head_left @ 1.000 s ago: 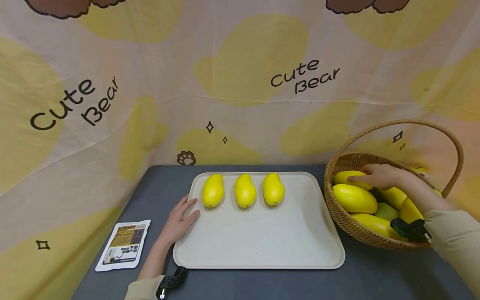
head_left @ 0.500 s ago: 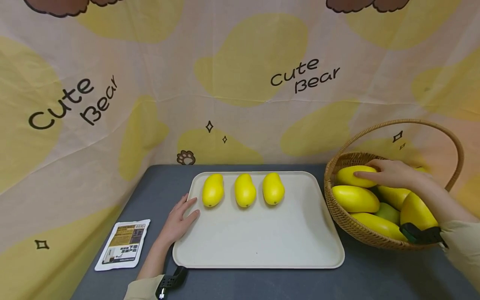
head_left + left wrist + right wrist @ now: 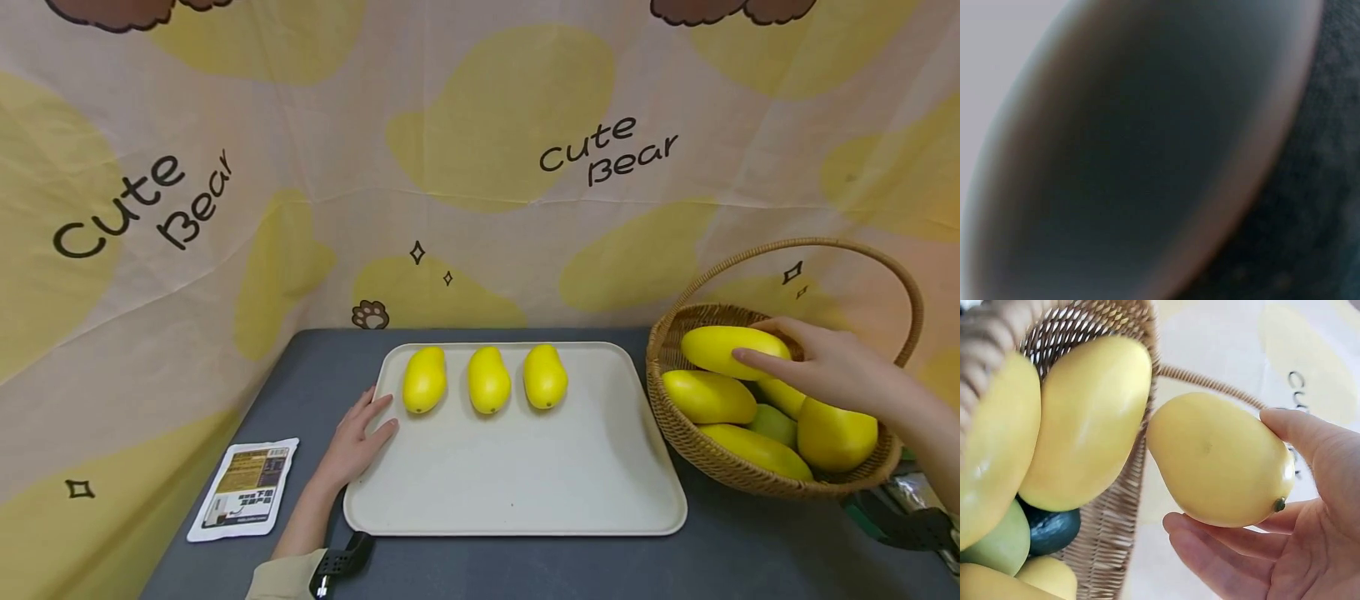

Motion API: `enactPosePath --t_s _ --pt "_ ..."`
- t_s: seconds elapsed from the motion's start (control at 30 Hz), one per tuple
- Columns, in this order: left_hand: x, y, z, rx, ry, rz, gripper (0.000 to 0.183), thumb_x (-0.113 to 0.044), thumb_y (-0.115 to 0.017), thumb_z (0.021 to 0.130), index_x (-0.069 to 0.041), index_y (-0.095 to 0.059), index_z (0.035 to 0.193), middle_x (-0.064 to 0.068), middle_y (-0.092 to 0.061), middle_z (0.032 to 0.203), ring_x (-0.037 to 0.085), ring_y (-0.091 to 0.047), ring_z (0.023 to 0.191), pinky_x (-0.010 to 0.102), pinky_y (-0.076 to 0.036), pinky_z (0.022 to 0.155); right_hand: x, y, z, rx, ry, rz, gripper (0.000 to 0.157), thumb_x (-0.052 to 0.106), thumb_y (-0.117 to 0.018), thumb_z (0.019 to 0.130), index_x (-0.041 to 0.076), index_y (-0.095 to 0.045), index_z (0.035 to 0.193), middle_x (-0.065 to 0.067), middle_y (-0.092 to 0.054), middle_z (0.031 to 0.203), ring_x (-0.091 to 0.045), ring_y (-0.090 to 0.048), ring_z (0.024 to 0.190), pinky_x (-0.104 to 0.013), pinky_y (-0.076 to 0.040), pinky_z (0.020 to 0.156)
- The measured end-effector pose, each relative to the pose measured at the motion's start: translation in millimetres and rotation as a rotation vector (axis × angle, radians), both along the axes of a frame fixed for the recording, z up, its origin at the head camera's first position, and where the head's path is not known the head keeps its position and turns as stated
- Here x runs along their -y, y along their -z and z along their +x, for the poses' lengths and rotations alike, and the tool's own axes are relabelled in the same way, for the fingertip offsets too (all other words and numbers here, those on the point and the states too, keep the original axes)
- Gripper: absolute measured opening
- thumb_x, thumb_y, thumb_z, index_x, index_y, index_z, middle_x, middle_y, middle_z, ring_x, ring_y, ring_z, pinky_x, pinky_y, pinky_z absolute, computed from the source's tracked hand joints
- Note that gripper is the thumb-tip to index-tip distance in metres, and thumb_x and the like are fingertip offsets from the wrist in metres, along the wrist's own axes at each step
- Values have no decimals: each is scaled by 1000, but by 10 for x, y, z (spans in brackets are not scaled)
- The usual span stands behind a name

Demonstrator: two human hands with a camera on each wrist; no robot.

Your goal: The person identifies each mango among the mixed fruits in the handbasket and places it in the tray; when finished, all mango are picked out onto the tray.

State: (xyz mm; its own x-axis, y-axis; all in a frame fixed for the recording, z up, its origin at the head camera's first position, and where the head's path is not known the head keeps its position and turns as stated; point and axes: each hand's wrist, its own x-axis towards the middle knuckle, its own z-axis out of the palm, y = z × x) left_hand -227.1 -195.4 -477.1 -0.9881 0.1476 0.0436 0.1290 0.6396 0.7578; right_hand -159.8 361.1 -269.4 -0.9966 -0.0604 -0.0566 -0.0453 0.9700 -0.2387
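My right hand (image 3: 843,367) grips a yellow mango (image 3: 723,350) between thumb and fingers, over the back of the wicker basket (image 3: 678,442). In the right wrist view this mango (image 3: 1219,459) appears clear of the other fruit, its small dark stem end towards the palm. Below it the basket holds more mangoes (image 3: 708,397) and a green fruit (image 3: 772,427); a dark green fruit (image 3: 1052,531) shows only in the right wrist view. My left hand (image 3: 356,446) rests on the left rim of a white tray (image 3: 517,483), fingers spread. Three mangoes (image 3: 489,381) stand in a row along the tray's far side.
A white printed packet (image 3: 243,490) lies on the dark grey table (image 3: 450,571) left of the tray. The basket's tall handle (image 3: 810,242) arches over its opening. A patterned cloth (image 3: 480,167) hangs behind. The left wrist view is dark and blurred.
My right hand has lifted the mango up from the basket's other fruit and drawn slightly right with it. My left hand stays on the tray rim.
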Motion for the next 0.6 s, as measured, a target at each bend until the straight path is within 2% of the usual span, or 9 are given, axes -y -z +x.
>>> enactPosePath --t_s 0.07,0.17,0.23,0.27,0.37,0.5,0.6 --pt "6 7 1 -4 0 0 55 -27 -58 98 -6 -43 147 18 -16 161 44 -11 145 68 -13 110 40 -8 64 -28 4 -3 75 55 -51 96 -5 -41 139 -41 -50 123 -48 -58 89 -57 -45 68" --pt "11 15 7 -12 -2 -1 55 -27 -58 98 -6 -44 146 18 -16 160 44 -11 145 69 -13 109 128 2 165 -88 12 -22 74 53 -55 95 -4 -41 139 -38 -55 118 -41 -58 85 -50 -46 64" --pt "12 19 9 -20 -1 0 55 -28 -58 98 -5 -44 146 19 -17 160 46 -10 144 69 -11 109 205 40 231 -170 8 -46 72 49 -60 93 -5 -44 137 -35 -59 112 -39 -59 83 -45 -45 61" --pt "12 22 8 -23 -2 0 55 -28 -59 98 -5 -44 146 19 -17 160 46 -10 144 70 -11 109 252 64 267 -212 5 -66 70 47 -62 93 -5 -44 137 -35 -58 114 -42 -59 87 -45 -44 63" --pt "10 27 5 -25 0 4 55 -29 -59 98 -4 -45 145 20 -18 159 47 -10 144 69 -9 109 408 146 360 -325 -14 -133 68 41 -68 90 -4 -46 136 -31 -59 115 -43 -61 90 -37 -46 60" --pt "9 34 -1 -17 -2 6 54 -28 -59 98 -5 -45 145 19 -18 160 45 -10 145 68 -9 110 658 274 432 -432 -30 -243 66 35 -73 88 2 -47 139 -22 -59 118 -35 -60 90 -18 -46 59" --pt "6 31 1 -21 -2 3 54 -27 -59 98 -5 -45 145 19 -18 160 46 -10 145 68 -10 110 857 410 428 -493 -37 -343 64 31 -75 86 8 -48 140 -15 -58 119 -25 -55 93 -6 -42 65"
